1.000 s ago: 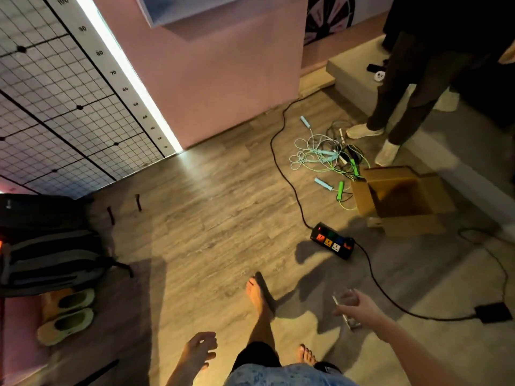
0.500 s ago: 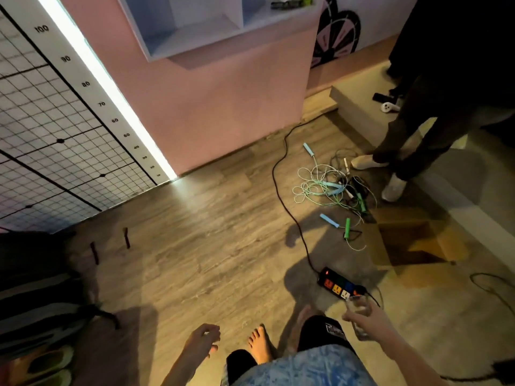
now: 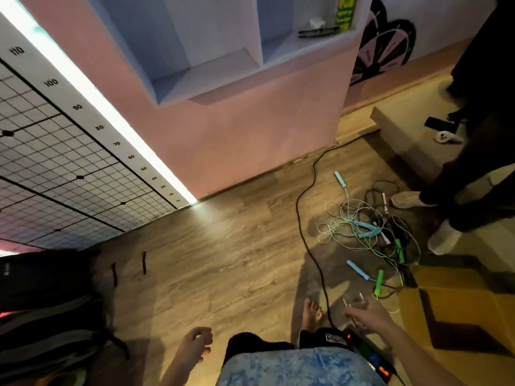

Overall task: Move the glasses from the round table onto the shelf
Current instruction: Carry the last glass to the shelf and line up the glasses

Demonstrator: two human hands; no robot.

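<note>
One clear drinking glass [image 3: 354, 307] in view, carried low in the right hand [image 3: 367, 313], fingers wrapped around its side. Left hand [image 3: 195, 344] hangs free, fingers loosely curled and slightly apart, holding nothing.

Landmark: the wall shelf [image 3: 211, 79], white, open-fronted, two compartments visible, mounted on a pink wall [image 3: 250, 140]. Glass is well below and to the right of the shelf, not on it. Left compartment bare; right compartment holds a dark flat object, something small and white, and a yellow-green box [image 3: 345, 12].

Count on the floor, below and right of the shelf: one tangle of jump ropes [image 3: 362, 227] with pale blue and green handles; one black cable [image 3: 303, 207] running from the wall; one power strip [image 3: 373, 358] at the bottom edge; one open cardboard box [image 3: 457, 310]. One bare foot [image 3: 310, 313] of the wearer shows.

Second person stands far right of the shelf, dark trousers, two pale shoes [image 3: 407, 199]. A raised step there carries a white controller [image 3: 446, 136].

Left of the shelf: a grid panel with a numbered scale [image 3: 78, 107], lit strip beside it. Dark backpack [image 3: 47, 307] lower left. Floor is wood-look planks [image 3: 223, 260].
</note>
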